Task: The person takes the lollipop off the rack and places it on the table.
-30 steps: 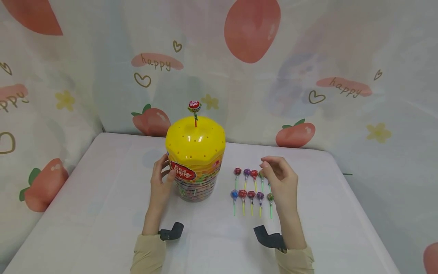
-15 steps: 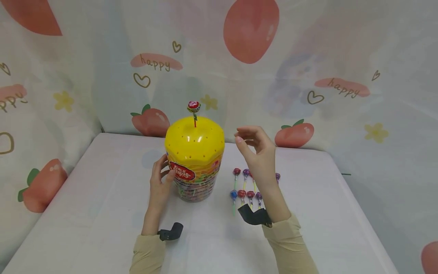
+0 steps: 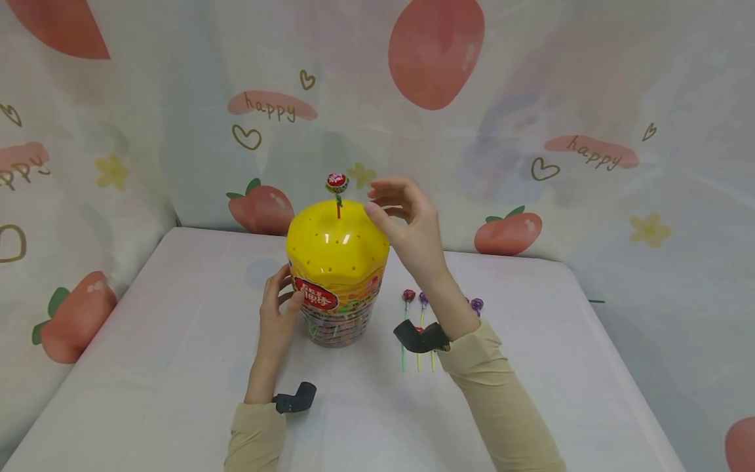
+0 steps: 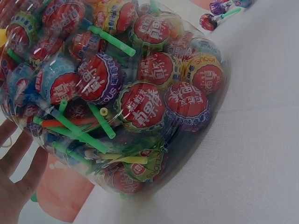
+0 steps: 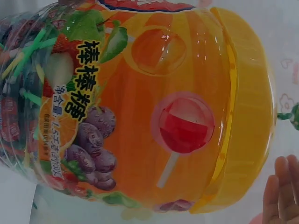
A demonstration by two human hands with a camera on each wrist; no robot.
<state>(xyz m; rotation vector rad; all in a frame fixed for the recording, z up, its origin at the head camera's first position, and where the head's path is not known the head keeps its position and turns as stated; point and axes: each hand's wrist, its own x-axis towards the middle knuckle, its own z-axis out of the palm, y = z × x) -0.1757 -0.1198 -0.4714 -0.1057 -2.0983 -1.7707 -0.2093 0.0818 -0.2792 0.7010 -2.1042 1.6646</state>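
A large clear jar full of wrapped lollipops stands upright on the table, topped by a yellow lid with small holes. One lollipop with a red stick stands upright in the lid. My left hand holds the jar's left side, thumb in front and fingers farther back. Beside the lid's right edge, my right hand hangs in the air with bent, parted fingers and nothing between them. The right wrist view has the fingers apart from the upright lollipop's wrapper.
Two rows of lollipops lie to the right of the jar, partly covered by my right forearm and the black wrist camera. The white-covered table meets a printed cloth backdrop behind and at the sides.
From above the lollipop rows, my right hand has moved up and left to the lid's right side. The left hand and the jar have stayed in place.
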